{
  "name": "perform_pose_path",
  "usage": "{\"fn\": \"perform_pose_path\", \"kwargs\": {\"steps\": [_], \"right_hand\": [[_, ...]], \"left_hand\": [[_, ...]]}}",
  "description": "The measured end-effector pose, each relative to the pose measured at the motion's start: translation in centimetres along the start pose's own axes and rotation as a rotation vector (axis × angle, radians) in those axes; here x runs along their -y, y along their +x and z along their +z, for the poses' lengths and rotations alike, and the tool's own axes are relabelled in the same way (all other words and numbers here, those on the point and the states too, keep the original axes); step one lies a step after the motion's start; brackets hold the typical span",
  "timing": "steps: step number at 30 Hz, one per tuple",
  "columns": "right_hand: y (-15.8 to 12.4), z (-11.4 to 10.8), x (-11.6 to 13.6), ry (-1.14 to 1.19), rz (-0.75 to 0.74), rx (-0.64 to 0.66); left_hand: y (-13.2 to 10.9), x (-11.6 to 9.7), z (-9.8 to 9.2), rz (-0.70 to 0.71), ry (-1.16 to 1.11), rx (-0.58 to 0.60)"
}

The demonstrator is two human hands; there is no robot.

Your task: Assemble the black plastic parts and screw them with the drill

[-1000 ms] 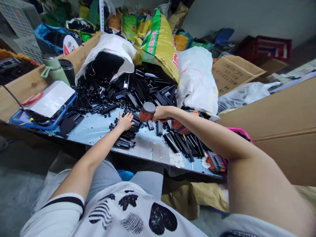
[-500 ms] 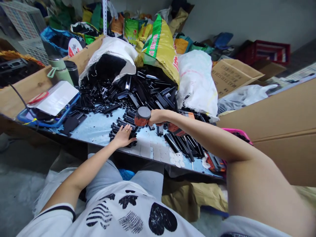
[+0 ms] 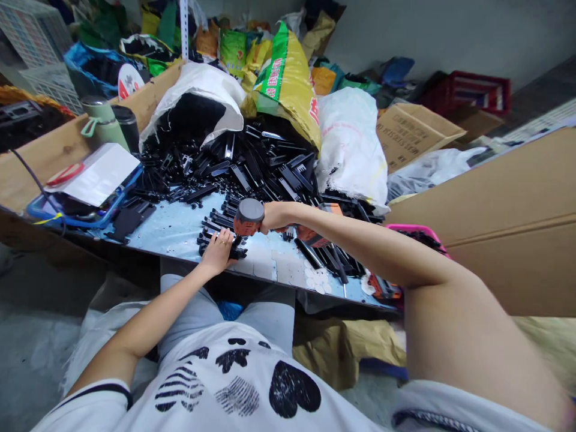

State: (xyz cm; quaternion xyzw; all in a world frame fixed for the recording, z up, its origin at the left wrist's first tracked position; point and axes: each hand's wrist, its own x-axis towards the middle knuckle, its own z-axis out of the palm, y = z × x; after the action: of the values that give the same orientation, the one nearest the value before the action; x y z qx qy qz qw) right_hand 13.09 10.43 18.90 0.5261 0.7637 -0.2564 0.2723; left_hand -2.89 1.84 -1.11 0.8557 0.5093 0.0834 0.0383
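Observation:
My right hand (image 3: 275, 216) is closed around the grip of an orange and black cordless drill (image 3: 249, 217). The drill's front end faces down over a row of long black plastic parts (image 3: 215, 221) laid side by side near the table's front edge. On the near end of that row rests my left hand (image 3: 217, 251), its fingers stretched over the parts, close beside the drill. The drill's bit and the exact spot it meets are hard to make out. Right of the drill lie more long black parts (image 3: 310, 253) and a screwdriver (image 3: 342, 277).
Black parts spill from a white sack (image 3: 211, 75) and a yellow-green sack (image 3: 292, 90) behind my hands. At left are a blue tray (image 3: 103, 219) and a green flask (image 3: 105, 123). A pink basket (image 3: 420, 229) and large cardboard (image 3: 508, 228) stand at right.
My left hand's fingers have drawn in and bent a little on the row. The drill in my right hand has shifted slightly left, nearer the left fingers. The whole view has shifted a little.

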Motion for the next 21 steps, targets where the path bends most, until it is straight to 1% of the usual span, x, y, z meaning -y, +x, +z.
{"fn": "perform_pose_path", "kwargs": {"steps": [2,5,7,9,12,15,18,21], "right_hand": [[-0.4,0.2,0.1,-0.013,-0.009,-0.016],[-2.0,0.5,0.2,-0.041,-0.033,-0.069],[-3.2,0.8,0.4,-0.035,-0.035,-0.062],[-4.0,1.2,0.7,-0.012,-0.015,-0.018],[-4.1,1.7,1.0,0.033,0.01,0.034],[-3.4,2.0,1.2,0.059,0.017,0.04],[-3.3,2.6,0.5,0.107,0.006,0.024],[-4.4,4.2,-1.5,0.219,-0.026,-0.048]], "left_hand": [[0.1,0.0,0.0,0.002,0.01,-0.011],[0.0,0.0,0.1,-0.002,0.002,-0.045],[-0.1,0.0,0.2,0.002,-0.017,-0.069],[-0.3,0.0,0.3,0.013,-0.034,-0.081],[-0.3,-0.1,0.5,0.01,-0.045,-0.08],[-0.2,-0.1,0.6,0.0,-0.026,-0.08],[-0.1,0.0,0.6,0.007,-0.001,-0.08],[-0.2,0.1,0.6,0.018,0.003,-0.092]]}}
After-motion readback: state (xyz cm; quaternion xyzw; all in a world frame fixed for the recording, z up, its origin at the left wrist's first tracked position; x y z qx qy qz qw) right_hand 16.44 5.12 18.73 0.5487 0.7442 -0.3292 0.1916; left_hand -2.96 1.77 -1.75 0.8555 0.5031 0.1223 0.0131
